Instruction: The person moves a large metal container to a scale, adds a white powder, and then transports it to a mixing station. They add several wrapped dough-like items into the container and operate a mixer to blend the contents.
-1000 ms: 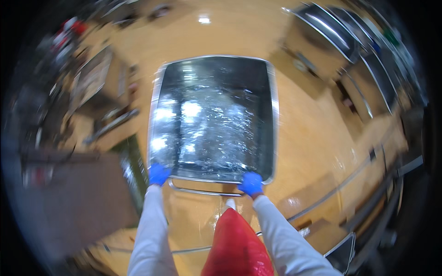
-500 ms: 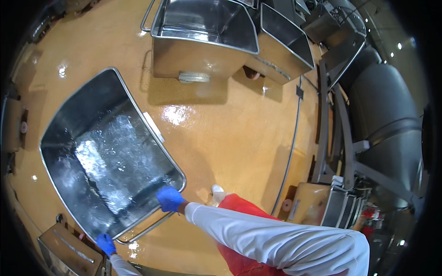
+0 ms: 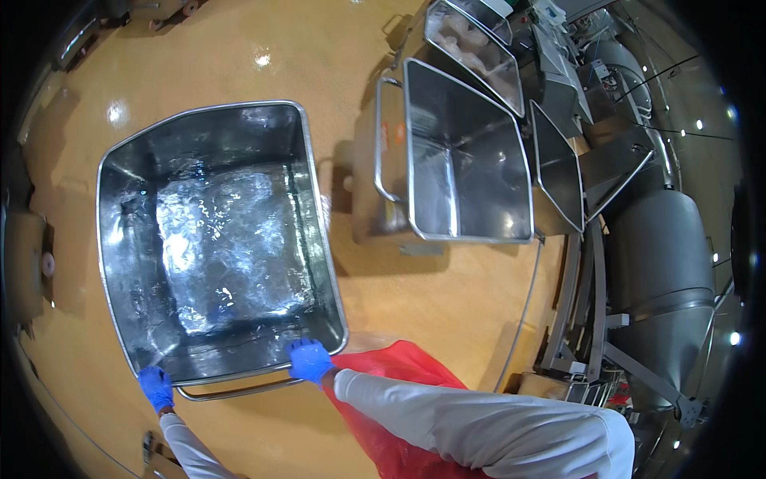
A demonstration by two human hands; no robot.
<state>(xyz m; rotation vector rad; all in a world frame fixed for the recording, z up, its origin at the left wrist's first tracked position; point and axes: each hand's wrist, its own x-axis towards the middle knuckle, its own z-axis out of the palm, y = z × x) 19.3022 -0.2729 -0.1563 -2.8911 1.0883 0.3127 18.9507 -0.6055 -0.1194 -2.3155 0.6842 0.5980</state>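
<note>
A large stainless steel tub [image 3: 239, 132] stands in front of me, a little left of centre. Its inside is wet and shiny, with bright reflections over the bottom. My left hand [image 3: 156, 388], in a blue glove, is closed over the rim at the near left corner. On the near rim, close to the right corner, my right hand [image 3: 309, 361], also blue-gloved, is closed over the edge. A bar handle [image 3: 239, 391] runs along the near side between my hands. The undersides of both hands' fingers are hidden.
To the right stands another steel tub [image 3: 471, 168] with a side handle. Beyond it, a tub holds pale pieces [image 3: 471, 44], and a narrower tub [image 3: 557, 164] is beside it. Large grey machinery [image 3: 658, 255] fills the right side. The tan floor [image 3: 447, 303] has wet, shiny spots.
The tub I hold has swung round to sit squarer in front of me. My hands stay on its rim. The other tubs now appear farther right and nearer.
</note>
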